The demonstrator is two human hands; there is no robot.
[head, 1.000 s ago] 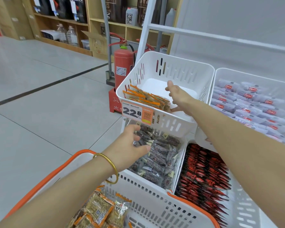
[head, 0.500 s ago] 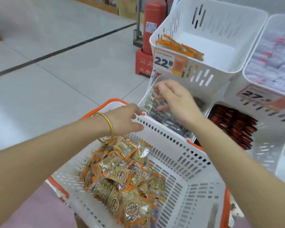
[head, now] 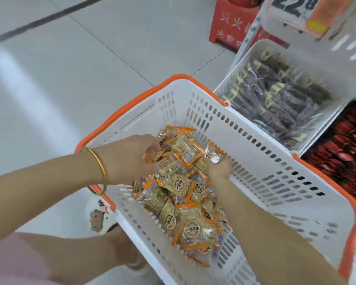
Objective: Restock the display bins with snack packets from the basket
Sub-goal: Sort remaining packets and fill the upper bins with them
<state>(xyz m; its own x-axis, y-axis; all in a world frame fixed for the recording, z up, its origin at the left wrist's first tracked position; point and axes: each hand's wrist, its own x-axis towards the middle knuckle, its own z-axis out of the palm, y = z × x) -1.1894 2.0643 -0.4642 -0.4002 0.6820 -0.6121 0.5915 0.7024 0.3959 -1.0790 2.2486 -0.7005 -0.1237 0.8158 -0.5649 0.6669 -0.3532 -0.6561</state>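
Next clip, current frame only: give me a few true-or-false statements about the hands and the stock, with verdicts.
1. The left hand and the right hand are both down in the basket, among the snack packets. True.
2. A gold bangle is on the left wrist. True.
3. The basket's rim is blue. False: it is orange.
4. The lower bin beside the basket is empty. False: it holds dark packets.
5. The left hand grips the basket's rim. False: its fingers curl into the snack packets.
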